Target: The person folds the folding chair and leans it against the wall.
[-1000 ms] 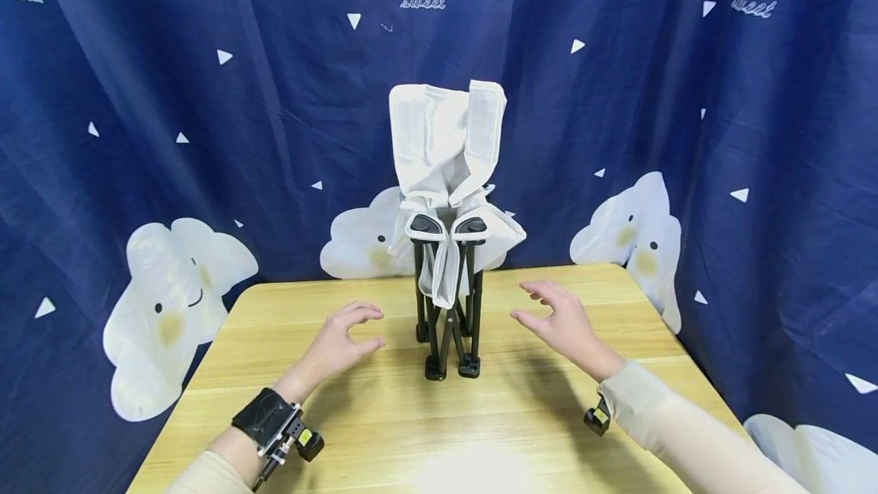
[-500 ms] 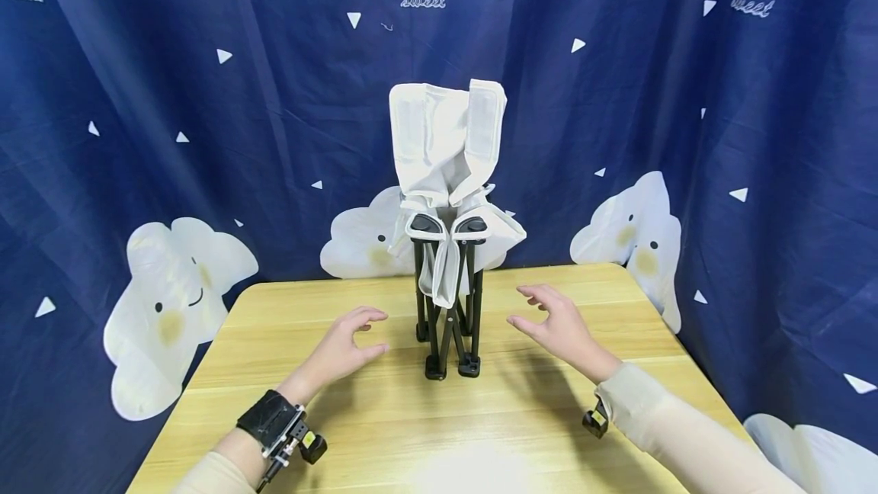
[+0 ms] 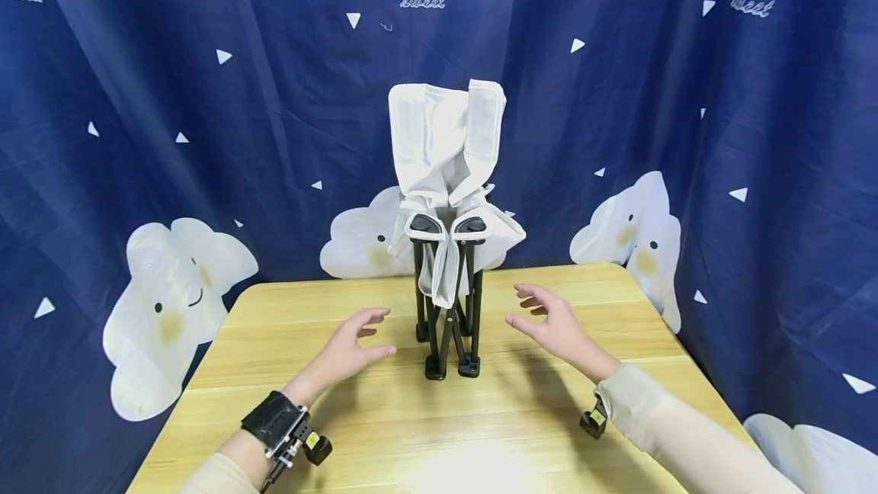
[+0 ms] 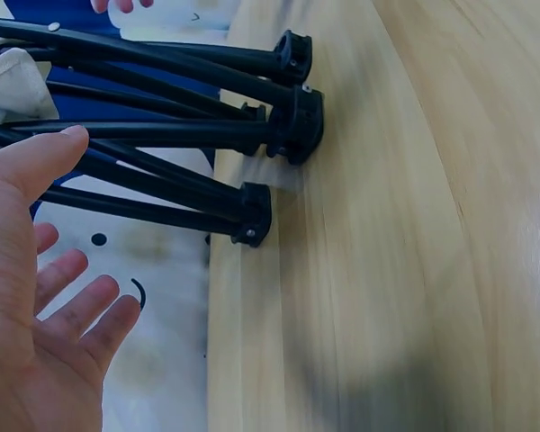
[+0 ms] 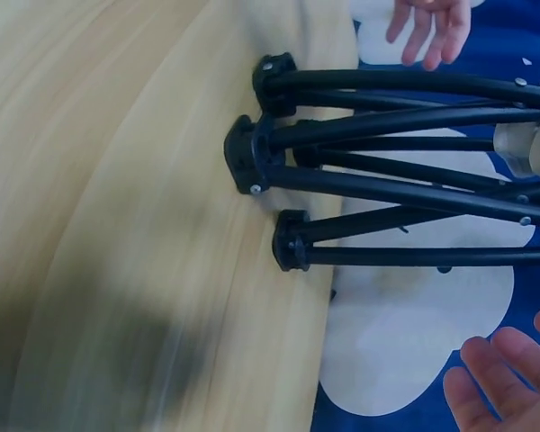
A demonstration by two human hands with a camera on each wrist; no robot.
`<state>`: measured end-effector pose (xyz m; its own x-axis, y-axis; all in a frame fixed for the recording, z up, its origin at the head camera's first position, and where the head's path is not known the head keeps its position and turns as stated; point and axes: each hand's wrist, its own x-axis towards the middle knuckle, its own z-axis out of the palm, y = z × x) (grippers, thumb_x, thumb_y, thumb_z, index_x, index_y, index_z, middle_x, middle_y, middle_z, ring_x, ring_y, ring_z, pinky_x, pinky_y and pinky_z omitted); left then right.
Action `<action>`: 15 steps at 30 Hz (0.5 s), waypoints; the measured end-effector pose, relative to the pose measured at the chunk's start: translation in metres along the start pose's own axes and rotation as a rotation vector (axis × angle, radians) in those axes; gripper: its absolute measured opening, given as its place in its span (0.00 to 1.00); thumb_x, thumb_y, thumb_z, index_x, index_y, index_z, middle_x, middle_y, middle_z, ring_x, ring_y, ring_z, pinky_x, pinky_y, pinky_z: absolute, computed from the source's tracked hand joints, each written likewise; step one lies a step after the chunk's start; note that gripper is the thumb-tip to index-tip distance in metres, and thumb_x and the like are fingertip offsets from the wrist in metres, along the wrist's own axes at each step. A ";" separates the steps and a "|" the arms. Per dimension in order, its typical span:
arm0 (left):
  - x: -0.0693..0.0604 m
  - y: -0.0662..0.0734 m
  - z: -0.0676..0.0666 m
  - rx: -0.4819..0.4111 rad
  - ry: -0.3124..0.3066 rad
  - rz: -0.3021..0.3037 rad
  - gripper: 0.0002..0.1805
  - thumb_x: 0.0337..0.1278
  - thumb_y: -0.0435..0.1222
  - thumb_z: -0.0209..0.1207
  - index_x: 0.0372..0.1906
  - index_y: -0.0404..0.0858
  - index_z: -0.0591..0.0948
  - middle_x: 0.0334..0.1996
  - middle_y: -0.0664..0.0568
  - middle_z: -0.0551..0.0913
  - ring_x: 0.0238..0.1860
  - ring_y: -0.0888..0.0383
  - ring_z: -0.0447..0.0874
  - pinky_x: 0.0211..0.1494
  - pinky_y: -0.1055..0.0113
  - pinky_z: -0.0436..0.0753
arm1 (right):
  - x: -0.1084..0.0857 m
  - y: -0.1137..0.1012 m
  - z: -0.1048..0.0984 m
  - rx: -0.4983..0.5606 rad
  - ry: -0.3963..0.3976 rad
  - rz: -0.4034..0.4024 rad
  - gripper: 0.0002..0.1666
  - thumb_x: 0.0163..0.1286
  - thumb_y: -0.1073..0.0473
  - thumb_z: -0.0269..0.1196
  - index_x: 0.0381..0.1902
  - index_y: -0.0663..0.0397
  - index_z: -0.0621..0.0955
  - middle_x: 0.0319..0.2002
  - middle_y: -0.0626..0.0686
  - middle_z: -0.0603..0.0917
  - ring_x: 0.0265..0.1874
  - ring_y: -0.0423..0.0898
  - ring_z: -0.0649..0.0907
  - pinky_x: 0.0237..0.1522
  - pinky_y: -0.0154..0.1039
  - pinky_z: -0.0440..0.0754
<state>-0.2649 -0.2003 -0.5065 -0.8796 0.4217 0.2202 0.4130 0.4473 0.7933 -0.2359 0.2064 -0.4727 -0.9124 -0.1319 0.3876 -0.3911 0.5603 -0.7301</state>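
A small folding chair [image 3: 446,143] stands upright and folded on the wooden table, its white fabric bunched over black legs. Crossed legs [image 4: 180,135] end in black plastic feet [image 5: 252,153] resting on the tabletop. To the left of the legs, my left hand [image 3: 350,345] hovers with thumb and fingers spread, apart from the chair. On the other side my right hand [image 3: 555,326] is held in the air, its fingers loosely bent and touching nothing. Both palms face the chair.
The light wooden table [image 3: 274,311] has rounded back corners. A dark blue curtain [image 3: 288,97] with white clouds and triangles hangs close behind it and along both sides. A wrist camera [image 3: 315,448] is strapped to the left forearm.
Both hands have drifted slightly inward toward the chair, the left one a bit more to the right. The chair has stayed where it was.
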 end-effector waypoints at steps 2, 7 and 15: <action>0.001 0.000 0.002 -0.035 0.001 -0.011 0.41 0.60 0.37 0.78 0.76 0.32 0.74 0.74 0.35 0.77 0.72 0.34 0.78 0.74 0.40 0.80 | 0.000 0.000 0.000 0.046 -0.010 0.026 0.35 0.68 0.61 0.76 0.70 0.66 0.79 0.58 0.66 0.87 0.56 0.67 0.87 0.60 0.64 0.87; 0.003 -0.001 0.006 -0.095 0.013 -0.009 0.38 0.60 0.35 0.77 0.74 0.33 0.76 0.73 0.35 0.78 0.72 0.35 0.79 0.74 0.43 0.81 | 0.001 0.001 0.001 0.150 -0.024 0.086 0.34 0.70 0.63 0.74 0.70 0.67 0.78 0.58 0.67 0.87 0.57 0.65 0.87 0.61 0.61 0.88; 0.006 -0.001 0.014 -0.186 -0.001 -0.009 0.36 0.62 0.34 0.76 0.73 0.32 0.76 0.71 0.35 0.79 0.71 0.36 0.80 0.74 0.38 0.80 | -0.001 0.006 0.007 0.259 -0.059 0.163 0.34 0.70 0.65 0.74 0.70 0.70 0.77 0.59 0.69 0.86 0.57 0.61 0.87 0.57 0.34 0.87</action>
<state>-0.2675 -0.1877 -0.5141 -0.8826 0.4195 0.2121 0.3545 0.2976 0.8864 -0.2379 0.2043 -0.4817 -0.9680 -0.1086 0.2261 -0.2502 0.3522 -0.9019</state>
